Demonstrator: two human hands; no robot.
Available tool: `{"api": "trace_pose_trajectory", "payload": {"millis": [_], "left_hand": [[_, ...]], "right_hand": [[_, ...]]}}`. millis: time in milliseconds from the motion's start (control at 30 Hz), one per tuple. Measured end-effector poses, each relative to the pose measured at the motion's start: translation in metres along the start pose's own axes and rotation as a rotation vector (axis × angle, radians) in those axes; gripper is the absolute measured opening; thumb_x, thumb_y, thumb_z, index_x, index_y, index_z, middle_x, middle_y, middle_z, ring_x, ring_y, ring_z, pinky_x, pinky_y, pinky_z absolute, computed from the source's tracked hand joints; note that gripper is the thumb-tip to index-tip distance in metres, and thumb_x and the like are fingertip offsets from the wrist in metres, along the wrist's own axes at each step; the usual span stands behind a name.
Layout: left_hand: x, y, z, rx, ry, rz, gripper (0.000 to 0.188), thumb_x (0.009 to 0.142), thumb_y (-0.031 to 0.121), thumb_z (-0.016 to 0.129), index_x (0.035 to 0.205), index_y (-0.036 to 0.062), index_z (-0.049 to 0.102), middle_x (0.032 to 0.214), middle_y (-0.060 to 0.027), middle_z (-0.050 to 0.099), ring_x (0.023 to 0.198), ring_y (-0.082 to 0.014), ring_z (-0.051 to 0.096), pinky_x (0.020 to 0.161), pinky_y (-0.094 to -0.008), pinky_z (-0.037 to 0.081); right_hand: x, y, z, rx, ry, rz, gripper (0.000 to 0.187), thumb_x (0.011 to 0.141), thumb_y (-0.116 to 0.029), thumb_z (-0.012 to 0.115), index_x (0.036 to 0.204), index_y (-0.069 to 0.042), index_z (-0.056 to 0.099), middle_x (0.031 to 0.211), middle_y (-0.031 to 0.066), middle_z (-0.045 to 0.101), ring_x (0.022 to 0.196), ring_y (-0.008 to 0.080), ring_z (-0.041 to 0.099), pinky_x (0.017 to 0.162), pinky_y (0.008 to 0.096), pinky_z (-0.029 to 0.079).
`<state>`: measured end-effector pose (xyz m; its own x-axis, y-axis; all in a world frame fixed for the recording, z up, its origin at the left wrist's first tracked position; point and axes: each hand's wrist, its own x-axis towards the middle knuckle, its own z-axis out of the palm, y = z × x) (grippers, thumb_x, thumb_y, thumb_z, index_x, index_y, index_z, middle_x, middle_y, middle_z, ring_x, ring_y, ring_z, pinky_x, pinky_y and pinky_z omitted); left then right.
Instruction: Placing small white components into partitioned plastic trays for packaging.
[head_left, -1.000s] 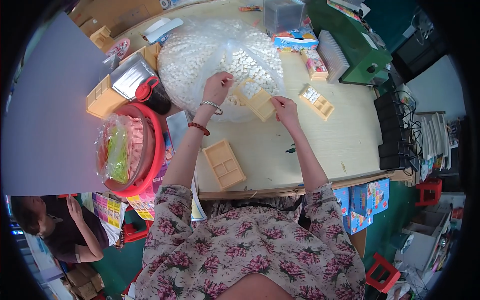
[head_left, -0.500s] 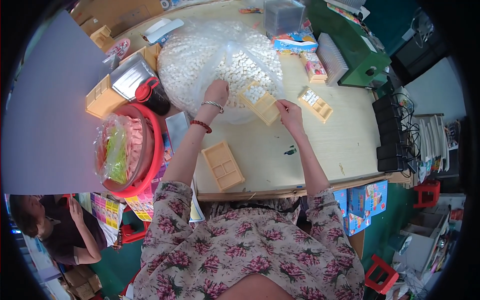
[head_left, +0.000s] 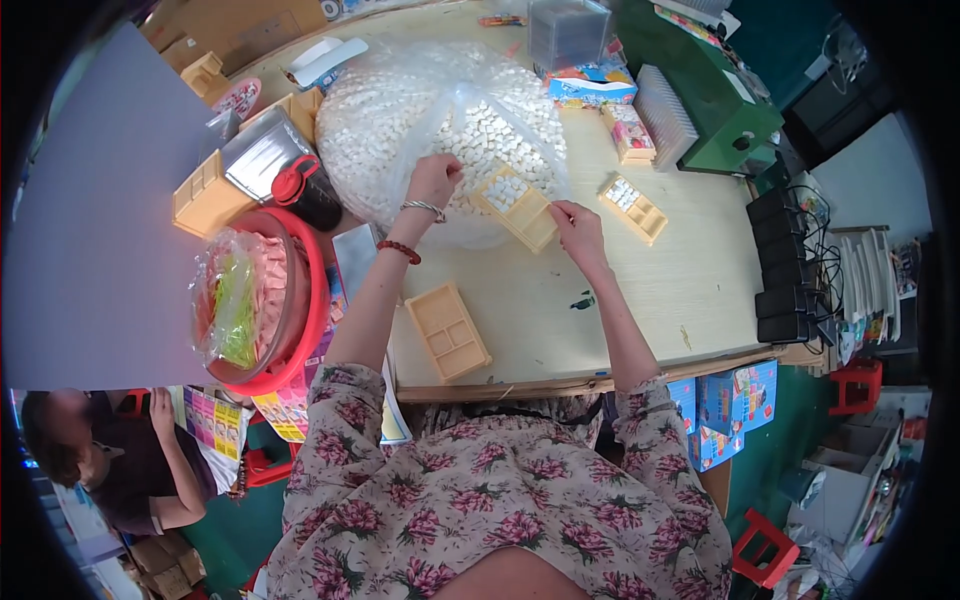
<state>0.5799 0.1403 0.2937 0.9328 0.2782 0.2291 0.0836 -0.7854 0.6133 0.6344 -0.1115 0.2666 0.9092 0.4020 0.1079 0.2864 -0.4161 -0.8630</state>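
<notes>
My right hand point(head_left: 578, 232) grips the near right corner of a beige compartment tray point(head_left: 527, 217), which is tilted at the edge of the bag. White cubes point(head_left: 505, 190) fill its far compartment; the nearer ones look bare. My left hand point(head_left: 434, 180), with two bracelets on its wrist, hovers over the large clear bag point(head_left: 375, 105) of white cubes, left of the tray. Its fingers are curled together, and whatever they pinch is too small or hidden to make out. Another beige tray point(head_left: 447, 333), with no cubes, lies near the table's front edge.
A part-filled beige tray point(head_left: 635, 208) rests to the right. On the left stand a red-lidded bottle point(head_left: 307, 190) and a red basin point(head_left: 318, 300) with bagged pink and green pieces. A green metal box point(head_left: 690, 90) and black adapters point(head_left: 785, 265) line the right. A person point(head_left: 140, 460) sits at lower left.
My left hand has risen slightly away from me over the bag. The tray in my right hand has shifted a little to the left.
</notes>
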Motion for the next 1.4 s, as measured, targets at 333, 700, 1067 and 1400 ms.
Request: {"api": "trace_pose_trajectory", "payload": {"millis": [333, 700, 1067, 1400], "left_hand": [[0.006, 0.021, -0.006, -0.190, -0.075, 0.047, 0.017, 0.070, 0.009, 0.065, 0.087, 0.0073, 0.066, 0.074, -0.0118, 0.063, 0.068, -0.0187, 0.060, 0.064, -0.0276, 0.047], [-0.005, -0.014, -0.010, -0.265, 0.079, -0.087, 0.015, 0.070, 0.007, 0.064, 0.085, 0.0052, 0.065, 0.074, -0.0097, 0.063, 0.066, -0.0163, 0.059, 0.063, -0.0264, 0.047], [-0.015, -0.018, -0.007, -0.208, 0.055, -0.011, 0.012, 0.070, 0.006, 0.063, 0.082, 0.0025, 0.063, 0.077, -0.0120, 0.062, 0.067, -0.0198, 0.059, 0.064, -0.0284, 0.048], [-0.017, -0.017, -0.004, -0.193, -0.016, -0.020, 0.011, 0.071, 0.003, 0.063, 0.082, 0.0014, 0.062, 0.075, -0.0107, 0.059, 0.067, -0.0180, 0.058, 0.063, -0.0271, 0.047]], "right_hand": [[-0.003, -0.017, 0.013, 0.086, -0.058, 0.012, 0.024, 0.084, -0.021, 0.055, 0.095, -0.002, 0.063, 0.061, 0.0035, 0.056, 0.044, 0.0076, 0.048, 0.041, 0.0212, 0.040], [-0.008, -0.023, 0.002, 0.136, -0.087, 0.106, 0.023, 0.084, -0.020, 0.055, 0.096, -0.002, 0.063, 0.059, 0.0025, 0.054, 0.044, 0.0066, 0.047, 0.040, 0.0211, 0.039], [-0.020, -0.012, -0.024, 0.116, 0.008, 0.104, 0.022, 0.085, -0.019, 0.054, 0.096, -0.003, 0.063, 0.058, 0.0016, 0.053, 0.044, 0.0057, 0.045, 0.040, 0.0206, 0.038], [-0.066, 0.039, -0.100, 0.045, 0.172, 0.269, 0.021, 0.085, -0.018, 0.053, 0.094, -0.002, 0.063, 0.060, 0.0070, 0.056, 0.043, 0.0102, 0.049, 0.042, 0.0242, 0.041]]}}
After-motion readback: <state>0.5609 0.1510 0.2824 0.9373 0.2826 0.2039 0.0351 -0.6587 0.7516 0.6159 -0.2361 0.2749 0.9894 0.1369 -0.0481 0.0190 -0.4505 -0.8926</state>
